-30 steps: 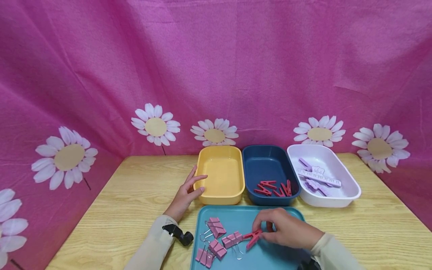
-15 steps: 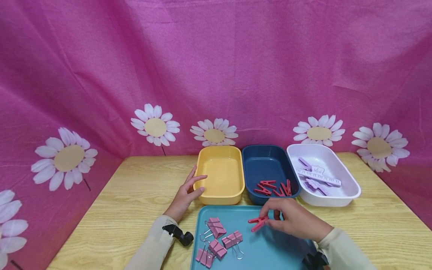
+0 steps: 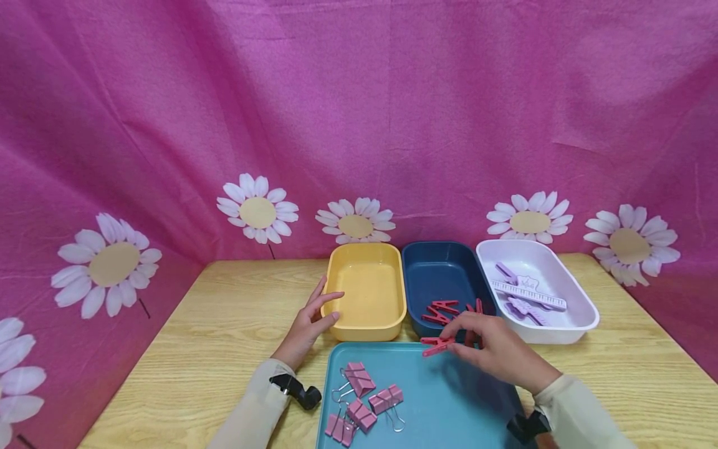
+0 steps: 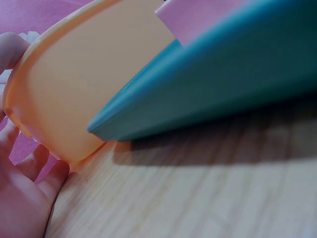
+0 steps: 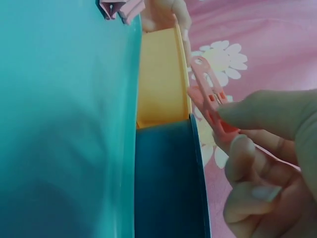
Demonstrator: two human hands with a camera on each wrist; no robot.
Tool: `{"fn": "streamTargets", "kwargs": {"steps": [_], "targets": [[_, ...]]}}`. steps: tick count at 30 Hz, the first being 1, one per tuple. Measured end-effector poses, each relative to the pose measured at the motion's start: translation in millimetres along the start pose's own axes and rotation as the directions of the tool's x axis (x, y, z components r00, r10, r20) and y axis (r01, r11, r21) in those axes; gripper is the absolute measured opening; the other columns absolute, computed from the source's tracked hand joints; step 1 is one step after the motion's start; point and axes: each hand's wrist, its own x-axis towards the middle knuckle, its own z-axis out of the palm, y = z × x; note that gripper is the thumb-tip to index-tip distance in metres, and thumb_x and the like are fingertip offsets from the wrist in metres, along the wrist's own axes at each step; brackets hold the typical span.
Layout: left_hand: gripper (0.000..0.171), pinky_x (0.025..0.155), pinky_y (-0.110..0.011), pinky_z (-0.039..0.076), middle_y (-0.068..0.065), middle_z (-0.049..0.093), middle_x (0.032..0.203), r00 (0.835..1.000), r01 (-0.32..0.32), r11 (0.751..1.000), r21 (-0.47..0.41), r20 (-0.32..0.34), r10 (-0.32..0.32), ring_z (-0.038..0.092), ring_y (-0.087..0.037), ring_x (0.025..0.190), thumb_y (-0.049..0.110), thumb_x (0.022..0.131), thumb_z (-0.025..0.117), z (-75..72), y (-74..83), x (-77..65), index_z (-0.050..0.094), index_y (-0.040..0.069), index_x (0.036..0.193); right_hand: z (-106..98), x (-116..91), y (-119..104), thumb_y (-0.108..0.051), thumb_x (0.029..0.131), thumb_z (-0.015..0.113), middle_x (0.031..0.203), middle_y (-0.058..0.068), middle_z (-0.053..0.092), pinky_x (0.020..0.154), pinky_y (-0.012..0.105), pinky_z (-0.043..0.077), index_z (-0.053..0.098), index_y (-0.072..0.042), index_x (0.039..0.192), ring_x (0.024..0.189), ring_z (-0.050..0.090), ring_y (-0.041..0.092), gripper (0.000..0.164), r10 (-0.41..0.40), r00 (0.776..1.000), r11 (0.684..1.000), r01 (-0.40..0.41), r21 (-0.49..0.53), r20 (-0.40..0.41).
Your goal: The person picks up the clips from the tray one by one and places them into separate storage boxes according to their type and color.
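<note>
In the head view my right hand (image 3: 499, 349) pinches a red clothespin (image 3: 437, 345) between thumb and fingertips, above the far edge of the teal tray (image 3: 449, 399) and close to the near rim of the navy bin (image 3: 443, 268). The right wrist view shows the clothespin (image 5: 213, 96) pointing away from the fingers. My left hand (image 3: 307, 324) rests against the left side of the yellow bin (image 3: 367, 287), with a finger reaching over its rim. Several red clothespins (image 3: 445, 305) lie inside the navy bin.
Several pink binder clips (image 3: 359, 378) lie on the tray's left half. To the right of the navy bin stands a white bin (image 3: 561, 274) holding lilac clips (image 3: 527, 294). Behind the wooden table (image 3: 224, 324) hangs a pink cloth (image 3: 359, 125) with daisies.
The right hand has lifted the red clothespin off the tray beside the binder clips and carried it away toward the navy bin. The left hand has stayed at the yellow bin.
</note>
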Motion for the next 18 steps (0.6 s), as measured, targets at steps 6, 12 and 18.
{"fn": "streamTargets", "kwargs": {"steps": [6, 12, 18], "targets": [[0.043, 0.118, -0.039, 0.011, 0.003, 0.006, 0.162, 1.000, 0.015, 1.000, 0.003, -0.005, -0.015, 0.002, -0.016, 0.147, 0.018, 0.096, 0.061, -0.2, -0.1, 0.3, 0.053, 0.011, 0.137, -2.4, 0.5, 4.1, -0.011, 0.081, 0.078, 0.084, -0.012, 0.062, 0.052, 0.022, 0.047, 0.070, -0.024, 0.097, 0.062, 0.052, 0.007, 0.022, 0.064, 0.993, 0.998, -0.065, -0.012, -0.101], [0.042, 0.118, -0.040, 0.010, 0.004, 0.006, 0.162, 1.000, 0.023, 1.000, 0.012, -0.010, -0.023, 0.002, -0.016, 0.147, 0.018, 0.096, 0.060, -0.3, -0.5, 0.6, 0.054, 0.013, 0.137, -6.2, 1.1, 9.8, -0.011, 0.082, 0.077, 0.080, -0.008, 0.059, 0.050, 0.023, 0.047, 0.071, -0.022, 0.099, 0.064, 0.052, 0.011, 0.021, 0.126, 0.983, 0.992, -0.127, 0.007, -0.132], [0.043, 0.118, -0.042, 0.010, 0.004, 0.005, 0.162, 1.000, 0.026, 0.999, 0.021, -0.009, -0.026, 0.002, -0.017, 0.148, 0.019, 0.096, 0.060, -0.3, 0.2, 0.9, 0.053, 0.013, 0.138, -9.5, 0.3, 16.3, -0.013, 0.083, 0.076, 0.076, -0.002, 0.058, 0.050, 0.024, 0.046, 0.071, -0.020, 0.101, 0.064, 0.052, 0.013, 0.019, 0.162, 0.977, 0.987, -0.161, 0.018, -0.138]]}}
